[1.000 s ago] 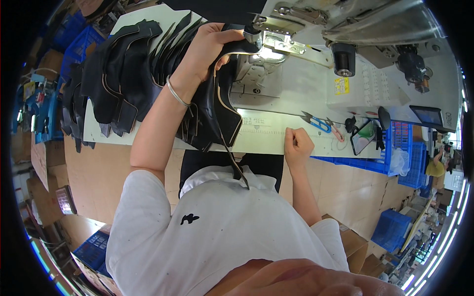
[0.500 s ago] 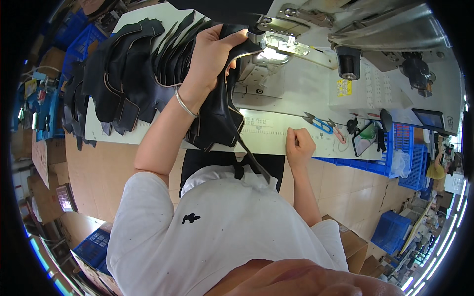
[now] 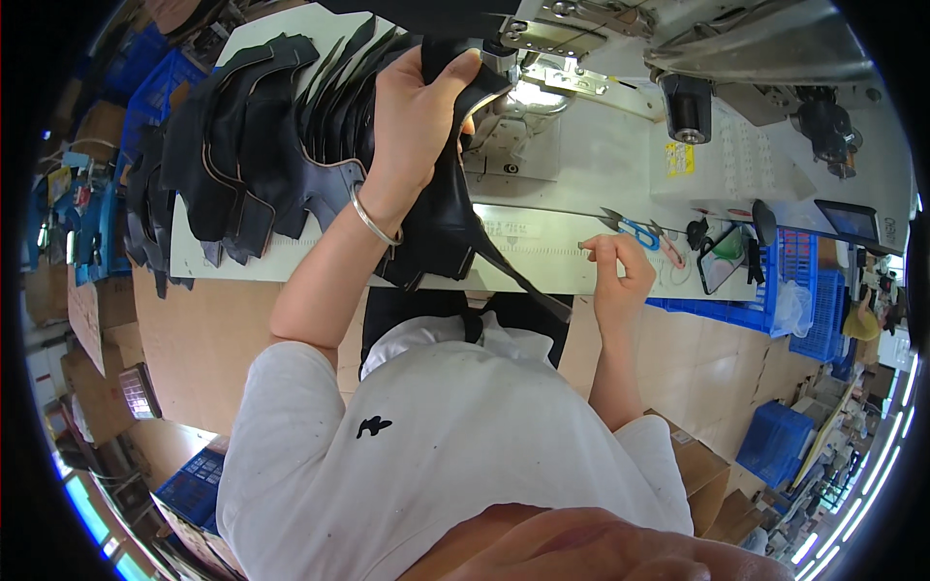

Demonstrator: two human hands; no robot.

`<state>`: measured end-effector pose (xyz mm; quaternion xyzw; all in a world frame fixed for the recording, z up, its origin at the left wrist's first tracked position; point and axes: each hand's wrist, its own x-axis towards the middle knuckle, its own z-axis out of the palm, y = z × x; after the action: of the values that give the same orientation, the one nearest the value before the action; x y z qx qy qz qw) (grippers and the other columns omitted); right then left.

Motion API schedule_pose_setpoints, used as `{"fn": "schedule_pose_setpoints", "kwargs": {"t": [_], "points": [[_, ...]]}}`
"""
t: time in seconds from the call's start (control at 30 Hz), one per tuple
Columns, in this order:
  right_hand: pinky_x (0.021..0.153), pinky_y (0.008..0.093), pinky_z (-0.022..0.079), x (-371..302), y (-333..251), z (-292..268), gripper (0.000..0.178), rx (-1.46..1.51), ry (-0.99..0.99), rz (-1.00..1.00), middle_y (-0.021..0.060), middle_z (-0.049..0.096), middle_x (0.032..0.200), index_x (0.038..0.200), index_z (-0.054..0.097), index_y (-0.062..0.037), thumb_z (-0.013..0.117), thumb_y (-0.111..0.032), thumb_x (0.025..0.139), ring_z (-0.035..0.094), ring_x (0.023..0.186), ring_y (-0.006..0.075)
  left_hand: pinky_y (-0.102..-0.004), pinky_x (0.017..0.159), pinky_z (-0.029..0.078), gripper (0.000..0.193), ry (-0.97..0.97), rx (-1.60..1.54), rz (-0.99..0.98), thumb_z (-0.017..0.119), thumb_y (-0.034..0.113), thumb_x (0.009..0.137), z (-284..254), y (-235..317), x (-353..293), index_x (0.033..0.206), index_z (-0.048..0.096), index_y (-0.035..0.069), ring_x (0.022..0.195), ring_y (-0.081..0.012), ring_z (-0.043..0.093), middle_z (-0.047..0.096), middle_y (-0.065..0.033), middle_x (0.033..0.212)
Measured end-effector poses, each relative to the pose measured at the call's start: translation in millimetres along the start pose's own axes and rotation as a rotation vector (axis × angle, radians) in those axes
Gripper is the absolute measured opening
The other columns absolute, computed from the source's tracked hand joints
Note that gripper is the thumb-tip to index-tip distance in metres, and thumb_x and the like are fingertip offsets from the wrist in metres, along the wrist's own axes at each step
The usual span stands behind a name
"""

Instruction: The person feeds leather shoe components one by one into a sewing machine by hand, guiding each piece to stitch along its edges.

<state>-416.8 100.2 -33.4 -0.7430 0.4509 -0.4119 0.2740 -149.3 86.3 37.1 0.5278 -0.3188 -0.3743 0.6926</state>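
My left hand is closed on a black leather piece with pale cut edges, thumb on top, beside the sewing machine's lit needle area. The piece hangs over the table's near edge, and a narrow strip of it trails toward my lap. My right hand is held in a pinch over the near edge, apart from the leather. A small dark speck shows at its fingertips, too small to name. Left of my left hand, several similar black leather pieces lie in overlapping rows on the white table.
Blue-handled snips, pink-handled scissors and a phone lie at the table's right. Behind them stands the machine body. A blue crate sits beyond the table's right end. Metal machine parts overhang the far right.
My right hand has moved right and turned, from a loose fist into a pinch. The leather's trailing strip has swung right. My left hand keeps its hold, shifted slightly left.
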Motion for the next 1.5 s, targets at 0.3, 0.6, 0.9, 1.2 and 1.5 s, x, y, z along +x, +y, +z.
{"fn": "schedule_pose_setpoints", "kwargs": {"t": [0.3, 0.6, 0.9, 1.2, 1.5], "points": [[0.07, 0.0369, 0.046, 28, -72, 37, 0.026, -0.147, -0.228, -0.296, 0.0094, 0.066, 0.083, 0.102, 0.065, -0.0058, 0.064, -0.029, 0.089, 0.062, 0.079, 0.0287, -0.0199, 0.071, 0.047, 0.02, -0.072, -0.302, -0.09, 0.065, 0.013, 0.09, -4, -11, -16, 0.105, 0.067, 0.001, 0.08, -0.0057, 0.06, 0.067, 0.0001, 0.095], [0.06, 0.0327, 0.046, 25, -74, 33, 0.03, -0.028, -0.283, 0.032, 0.0087, 0.066, 0.081, 0.114, 0.065, -0.0096, 0.068, -0.019, 0.086, 0.061, 0.067, 0.0249, -0.0206, 0.065, 0.045, 0.018, -0.07, -0.084, 0.003, 0.068, 0.02, 0.089, -12, -19, -15, 0.094, 0.07, 0.002, 0.071, -0.005, 0.057, 0.067, 0.0011, 0.083], [0.07, 0.0289, 0.049, 42, -63, 17, 0.035, 0.109, -0.304, -0.168, 0.0115, 0.07, 0.098, 0.121, 0.064, -0.0101, 0.065, -0.012, 0.086, 0.065, 0.078, 0.0232, -0.0186, 0.049, 0.041, 0.023, -0.125, 0.021, -0.056, 0.07, 0.026, 0.089, -17, -19, -21, 0.085, 0.069, 0.004, 0.055, -0.0038, 0.052, 0.063, 0.0018, 0.069], [0.082, 0.0265, 0.05, 69, -61, -10, 0.031, 0.195, -0.45, -0.099, 0.0113, 0.07, 0.107, 0.119, 0.065, -0.0068, 0.062, -0.01, 0.088, 0.067, 0.092, 0.0179, -0.0192, 0.046, 0.043, 0.022, -0.113, -0.027, -0.043, 0.067, 0.024, 0.091, -5, -20, -34, 0.084, 0.067, 0.003, 0.053, -0.0045, 0.055, 0.063, -0.0002, 0.067], [0.079, 0.0229, 0.049, 83, -61, -18, 0.029, 0.238, -0.515, -0.031, 0.0083, 0.072, 0.103, 0.118, 0.067, -0.0057, 0.061, -0.011, 0.089, 0.064, 0.088, 0.011, -0.0193, 0.045, 0.043, 0.019, -0.047, -0.039, -0.027, 0.066, 0.021, 0.092, 5, -21, -37, 0.092, 0.062, 0.002, 0.053, -0.005, 0.056, 0.062, 0.0, 0.07]]}}
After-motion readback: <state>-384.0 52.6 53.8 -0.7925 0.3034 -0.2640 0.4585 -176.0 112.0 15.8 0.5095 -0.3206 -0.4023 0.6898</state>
